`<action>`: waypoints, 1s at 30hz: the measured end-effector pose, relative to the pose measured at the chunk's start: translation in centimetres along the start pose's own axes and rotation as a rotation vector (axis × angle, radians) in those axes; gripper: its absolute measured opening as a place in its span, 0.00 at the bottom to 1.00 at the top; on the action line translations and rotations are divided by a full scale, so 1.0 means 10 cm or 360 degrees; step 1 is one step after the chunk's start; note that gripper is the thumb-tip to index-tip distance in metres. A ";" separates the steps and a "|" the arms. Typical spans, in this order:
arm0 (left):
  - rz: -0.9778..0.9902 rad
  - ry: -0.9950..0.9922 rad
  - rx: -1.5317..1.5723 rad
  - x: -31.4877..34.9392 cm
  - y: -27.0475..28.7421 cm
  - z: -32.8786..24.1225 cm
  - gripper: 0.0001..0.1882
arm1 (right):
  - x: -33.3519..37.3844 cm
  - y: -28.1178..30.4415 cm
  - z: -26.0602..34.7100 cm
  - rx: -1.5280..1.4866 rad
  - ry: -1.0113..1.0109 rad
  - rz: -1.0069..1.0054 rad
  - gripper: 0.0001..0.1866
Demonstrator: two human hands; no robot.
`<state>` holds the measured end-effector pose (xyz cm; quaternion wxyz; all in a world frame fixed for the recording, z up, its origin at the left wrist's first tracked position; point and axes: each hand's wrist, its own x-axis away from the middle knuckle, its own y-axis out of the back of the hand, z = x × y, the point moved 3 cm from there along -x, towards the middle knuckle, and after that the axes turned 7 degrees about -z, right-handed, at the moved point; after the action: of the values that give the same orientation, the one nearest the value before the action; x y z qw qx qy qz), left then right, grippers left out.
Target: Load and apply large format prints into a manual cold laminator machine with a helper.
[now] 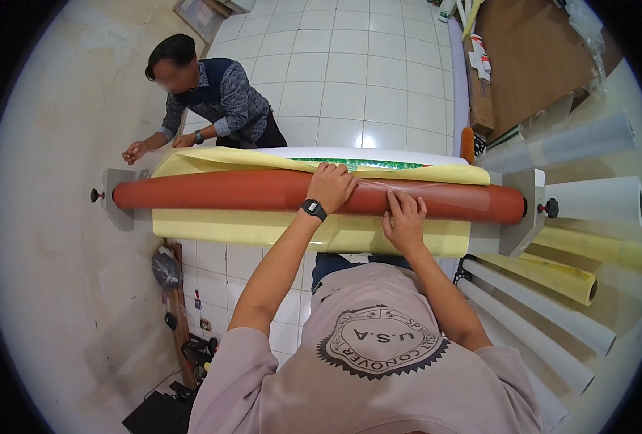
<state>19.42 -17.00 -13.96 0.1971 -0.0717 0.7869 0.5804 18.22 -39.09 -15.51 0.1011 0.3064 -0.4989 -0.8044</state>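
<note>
A long red-orange roller (pixel 227 191) spans the frame in front of me, with clear film (pixel 451 197) shining on its right half. Across the middle of the roller lies my left hand (pixel 332 186), its fingers stretched over the top toward the far side. My right hand (pixel 406 219) rests a little to the right, fingers apart and bent, their tips touching the film on the roller. Pale yellow backing sheet (pixel 306 228) shows below the roller on my side. More yellow sheet (pixel 422 173) lies folded along the far side, beside a green printed strip (pixel 357 164).
Grey end brackets with black knobs (pixel 550 207) hold the roller at both ends. A co-worker (pixel 227 101) leans at the far left, hands near the left bracket. Rolls of material (pixel 552 275) stand along the right. A wall (pixel 68 217) rises at left.
</note>
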 end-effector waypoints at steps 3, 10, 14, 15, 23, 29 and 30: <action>0.0001 -0.0137 0.0108 0.00 0.03 0.07 0.10 | 0.00 0.00 0.06 0.0053 -0.0051 -0.0047 0.31; 0.0026 -0.0462 -0.0070 0.03 0.02 -0.18 0.08 | 0.10 -0.05 0.14 0.0181 -0.0169 -0.0046 0.32; 0.0154 -0.0247 -0.0152 0.20 0.01 -0.20 0.09 | 0.09 -0.04 0.18 0.0233 -0.0180 -0.0012 0.31; 0.0170 -0.0175 -0.0161 0.26 0.01 -0.21 0.13 | 0.08 -0.02 0.18 0.0230 -0.0179 -0.0052 0.30; 0.0071 0.0004 -0.0344 0.49 -0.07 -0.37 0.27 | -0.87 -0.01 0.28 -0.0163 0.0056 -0.0006 0.20; 0.0045 0.0085 -0.0370 0.47 -0.05 -0.41 0.26 | -1.21 -0.31 0.03 -0.0637 -0.0243 0.0810 0.12; 0.0052 0.0109 -0.0358 0.47 -0.05 -0.42 0.26 | -1.26 -0.34 0.00 -0.0650 -0.0235 0.0808 0.12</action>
<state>14.39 -20.52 -15.18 0.1512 -0.1004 0.7240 0.6654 28.66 -31.55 -13.51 0.3211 0.0865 -0.3938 -0.8569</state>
